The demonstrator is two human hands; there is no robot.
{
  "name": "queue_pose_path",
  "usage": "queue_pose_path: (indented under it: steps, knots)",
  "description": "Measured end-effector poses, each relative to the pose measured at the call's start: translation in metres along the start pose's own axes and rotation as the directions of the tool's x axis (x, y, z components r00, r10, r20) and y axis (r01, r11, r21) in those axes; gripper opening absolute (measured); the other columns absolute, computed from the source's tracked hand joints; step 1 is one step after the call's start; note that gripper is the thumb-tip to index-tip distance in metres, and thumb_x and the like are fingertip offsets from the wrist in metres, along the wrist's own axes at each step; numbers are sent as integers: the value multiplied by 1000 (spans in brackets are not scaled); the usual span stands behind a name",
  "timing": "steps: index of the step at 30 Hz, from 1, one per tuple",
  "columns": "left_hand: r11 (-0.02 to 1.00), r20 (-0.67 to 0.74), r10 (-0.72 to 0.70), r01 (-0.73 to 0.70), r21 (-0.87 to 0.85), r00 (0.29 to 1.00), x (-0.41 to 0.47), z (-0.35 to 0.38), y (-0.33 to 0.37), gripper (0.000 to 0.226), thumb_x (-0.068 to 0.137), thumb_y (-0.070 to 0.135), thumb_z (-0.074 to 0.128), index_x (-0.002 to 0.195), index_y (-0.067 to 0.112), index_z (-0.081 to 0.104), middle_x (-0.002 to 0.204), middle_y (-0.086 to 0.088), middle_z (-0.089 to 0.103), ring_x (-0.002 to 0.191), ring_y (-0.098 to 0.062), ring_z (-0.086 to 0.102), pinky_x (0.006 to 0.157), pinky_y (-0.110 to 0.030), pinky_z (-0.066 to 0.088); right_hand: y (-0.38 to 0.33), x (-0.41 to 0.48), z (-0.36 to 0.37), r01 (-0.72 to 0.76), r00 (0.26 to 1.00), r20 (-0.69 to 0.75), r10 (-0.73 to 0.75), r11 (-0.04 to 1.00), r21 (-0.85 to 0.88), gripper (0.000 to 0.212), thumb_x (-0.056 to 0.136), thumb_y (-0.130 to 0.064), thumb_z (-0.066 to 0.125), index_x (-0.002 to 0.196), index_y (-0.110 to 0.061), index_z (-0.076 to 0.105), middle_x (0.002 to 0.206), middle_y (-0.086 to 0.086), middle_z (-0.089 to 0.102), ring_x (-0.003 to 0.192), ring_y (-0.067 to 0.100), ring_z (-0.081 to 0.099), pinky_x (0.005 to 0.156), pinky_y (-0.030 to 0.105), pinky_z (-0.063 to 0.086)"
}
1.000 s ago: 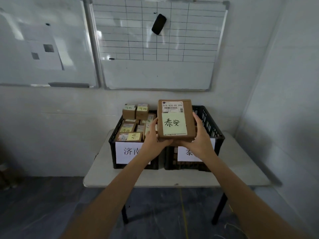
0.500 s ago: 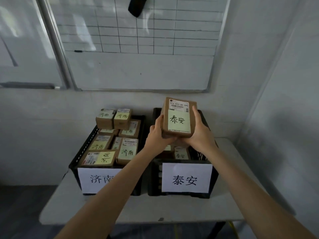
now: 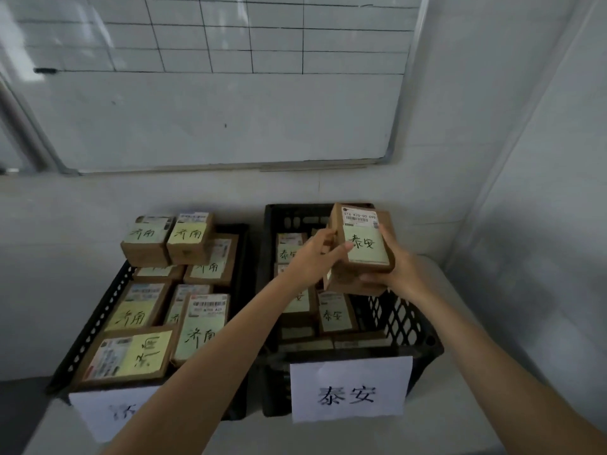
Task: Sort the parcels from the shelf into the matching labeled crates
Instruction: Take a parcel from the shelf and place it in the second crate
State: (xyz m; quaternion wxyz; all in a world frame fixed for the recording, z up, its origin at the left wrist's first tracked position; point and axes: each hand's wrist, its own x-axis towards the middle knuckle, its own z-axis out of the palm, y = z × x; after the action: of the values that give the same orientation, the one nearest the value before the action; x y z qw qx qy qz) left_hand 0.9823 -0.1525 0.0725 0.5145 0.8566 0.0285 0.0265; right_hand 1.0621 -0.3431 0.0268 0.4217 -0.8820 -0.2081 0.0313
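Parcel (image 3: 363, 246) marked 泰安, held tilted above the right crate (image 3: 402, 320), whose front sign (image 3: 349, 389) reads 泰安. Left hand (image 3: 313, 257) grips its left edge, thumb on its face; right hand (image 3: 399, 267) grips the right edge, fingers curled beneath. Left crate (image 3: 98, 320) holds 济南 parcels (image 3: 200, 330). Both crates stand on the table (image 3: 476, 408).

Both arms are bare. The left forearm (image 3: 210, 362) and right forearm (image 3: 486, 366) are slim and smooth, uncovered from the wrist down to the view's lower edge. The left grip (image 3: 312, 257) and right grip (image 3: 400, 267) are bare hands with slender fingers. Wrists are narrow, uncovered too. Nails are too blurred to make out.
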Motion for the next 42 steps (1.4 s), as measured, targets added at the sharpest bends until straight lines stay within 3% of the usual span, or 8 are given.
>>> queue_pose_path:
  steps: [2, 5, 11, 16, 25, 31, 37, 42]
  knots:
    - [1000, -52, -29, 29, -4, 998, 22, -4, -4, 53, 96, 45, 47, 141, 18, 38, 136, -1, 51, 123, -18, 48, 91, -29, 39, 21, 15, 5, -32, 999, 39, 33, 999, -34, 120, 50, -68, 80, 136, -71, -2, 147, 2, 45, 130, 26, 48, 103, 53, 45]
    - [997, -112, -78, 74, -37, 991, 49, -15, -13, 49, 98, 38, 47, 141, 14, 39, 131, -2, 53, 120, -17, 50, 88, -26, 37, 48, 28, 14, -66, 993, 92, 78, 990, -125, 123, 49, -77, 72, 143, -63, -5, 146, 1, 44, 129, 25, 47, 102, 52, 45]
    - [989, -94, -138, 133, -57, 986, 84, -32, -49, 47, 98, 33, 48, 141, 16, 38, 133, -1, 52, 102, -7, 47, 65, -12, 35, 69, 28, 43, -117, 967, 203, 155, 975, -189, 117, 71, -36, 85, 140, -56, -7, 155, -2, 33, 139, 21, 35, 112, 44, 34]
    - [988, -115, -155, 151, -40, 981, 101, -37, -76, 45, 97, 34, 51, 138, 17, 41, 132, 1, 53, 111, -7, 47, 87, -24, 35, 81, 34, 77, -137, 963, 201, 180, 967, -213, 119, 72, -29, 85, 146, -51, -6, 152, -3, 33, 135, 19, 39, 107, 41, 41]
    - [988, -118, -142, 133, -78, 983, 129, -41, -93, 45, 97, 26, 52, 139, 16, 40, 127, 2, 55, 119, -11, 49, 93, -24, 35, 96, 43, 97, -189, 958, 192, 214, 972, -143, 118, 72, -16, 84, 145, -50, -1, 154, 0, 30, 140, 19, 33, 111, 46, 37]
    - [989, -100, -123, 114, -90, 987, 140, -38, -96, 43, 97, 24, 52, 138, 14, 43, 125, 1, 57, 117, -10, 49, 91, -21, 34, 100, 50, 97, -188, 944, 239, 229, 965, -181, 119, 72, -17, 85, 146, -50, -2, 153, 0, 26, 137, 18, 35, 107, 40, 41]
    - [990, -91, -130, 125, -60, 987, 142, -30, -99, 39, 98, 21, 49, 137, 14, 44, 120, 5, 55, 110, -6, 47, 75, -10, 34, 100, 55, 94, -236, 918, 285, 277, 957, -171, 126, 61, -41, 89, 149, -48, -1, 151, -3, 21, 136, 18, 32, 107, 45, 39]
    - [992, -105, -126, 124, -32, 986, 131, -30, -95, 38, 98, 21, 50, 135, 13, 45, 118, 5, 56, 111, -7, 50, 88, -20, 35, 91, 61, 86, -229, 922, 293, 254, 966, -118, 123, 59, -51, 88, 150, -45, 6, 158, -6, 11, 144, 18, 22, 115, 47, 28]
